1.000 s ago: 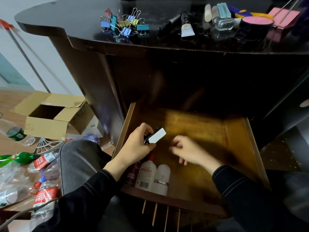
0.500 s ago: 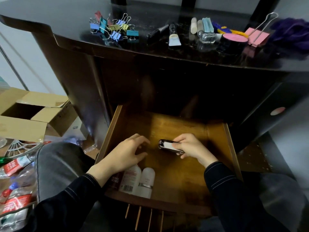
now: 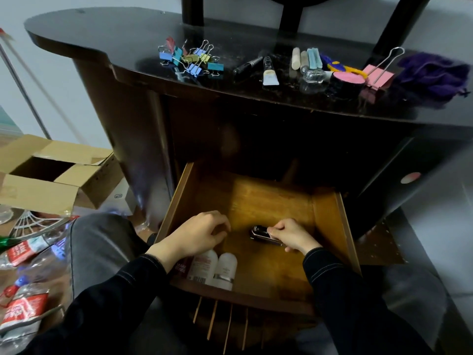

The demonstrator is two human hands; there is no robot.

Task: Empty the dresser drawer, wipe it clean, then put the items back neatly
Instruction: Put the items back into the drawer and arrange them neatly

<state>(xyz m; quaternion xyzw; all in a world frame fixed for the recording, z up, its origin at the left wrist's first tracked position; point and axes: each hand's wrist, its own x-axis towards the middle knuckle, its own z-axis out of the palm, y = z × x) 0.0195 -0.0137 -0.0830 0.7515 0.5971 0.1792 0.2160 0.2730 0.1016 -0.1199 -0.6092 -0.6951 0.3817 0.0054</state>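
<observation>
Right grip: black gadget in drawer

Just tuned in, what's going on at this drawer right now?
A person is working in the open wooden drawer. The right hand pinches a small black-and-silver item low over the drawer floor. The left hand hangs loosely curled over the bottles lying in the front left corner and appears to hold nothing. Binder clips, tubes and a purple cloth lie on the dresser top.
</observation>
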